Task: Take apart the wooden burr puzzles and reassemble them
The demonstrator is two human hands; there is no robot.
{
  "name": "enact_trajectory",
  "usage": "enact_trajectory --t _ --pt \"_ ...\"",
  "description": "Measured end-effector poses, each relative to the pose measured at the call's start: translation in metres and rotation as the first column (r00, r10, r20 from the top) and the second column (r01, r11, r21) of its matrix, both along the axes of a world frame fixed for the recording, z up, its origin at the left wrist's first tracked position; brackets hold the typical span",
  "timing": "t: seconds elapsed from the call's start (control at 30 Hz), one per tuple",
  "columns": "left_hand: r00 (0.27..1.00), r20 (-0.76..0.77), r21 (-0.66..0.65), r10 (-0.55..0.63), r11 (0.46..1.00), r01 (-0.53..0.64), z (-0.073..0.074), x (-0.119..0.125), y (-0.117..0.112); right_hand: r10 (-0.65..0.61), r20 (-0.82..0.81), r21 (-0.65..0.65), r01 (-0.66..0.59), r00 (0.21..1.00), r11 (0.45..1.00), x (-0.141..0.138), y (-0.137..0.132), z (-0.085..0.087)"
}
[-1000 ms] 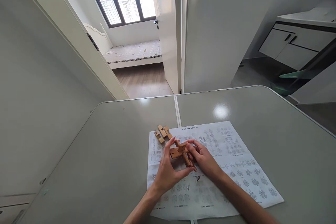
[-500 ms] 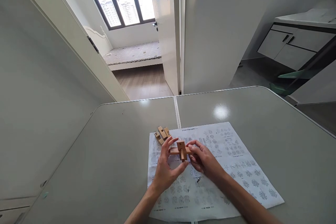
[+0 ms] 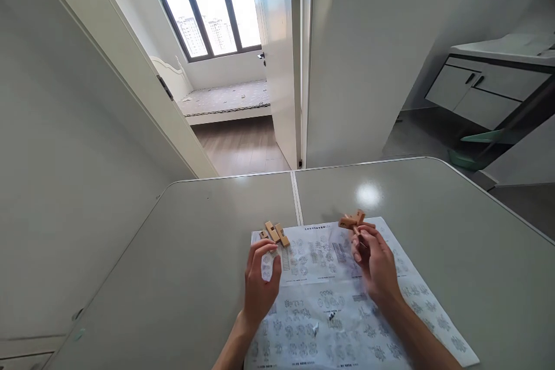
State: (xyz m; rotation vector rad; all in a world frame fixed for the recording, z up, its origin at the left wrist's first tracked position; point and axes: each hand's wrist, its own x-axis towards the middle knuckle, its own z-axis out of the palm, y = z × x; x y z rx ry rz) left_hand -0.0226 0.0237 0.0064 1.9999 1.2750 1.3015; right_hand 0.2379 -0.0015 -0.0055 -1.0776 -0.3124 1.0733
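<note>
My right hand (image 3: 376, 257) pinches a partly joined wooden burr puzzle (image 3: 356, 221), lifted near the far right part of the printed sheet. Its notched sticks cross one another, and numbers are marked on some ends. My left hand (image 3: 262, 274) is empty, with fingers curved and thumb apart, over the sheet's left side. Just beyond its fingertips lie several loose notched wooden puzzle pieces (image 3: 276, 233), near the sheet's far left corner. The instruction sheet (image 3: 312, 295) is covered with small line drawings and lies under both hands.
The grey-green table (image 3: 182, 277) has a pale seam (image 3: 297, 199) running away from me. Beyond its far edge are an open door (image 3: 280, 69), a bed (image 3: 229, 98) under a window, and a white cabinet (image 3: 477, 89) at right.
My left hand has let go of the burr puzzle and moved left, towards the loose pieces. My right hand has carried the puzzle right and away from me. The view has tilted slightly up.
</note>
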Motion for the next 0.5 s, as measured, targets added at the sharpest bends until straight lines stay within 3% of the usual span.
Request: enact_trajectory --t 0.17,0.5 --pt "0.988 -0.091 -0.02 0.125 0.992 -0.127 -0.003 -0.011 0.016 -0.126 0.062 -0.021 0.128 0.99 0.992 0.016 0.005 -0.005" --pt "0.986 -0.037 -0.302 0.162 0.939 -0.165 -0.011 -0.016 0.02 -0.168 0.058 -0.038 0.171 0.984 0.985 0.021 0.007 -0.006"
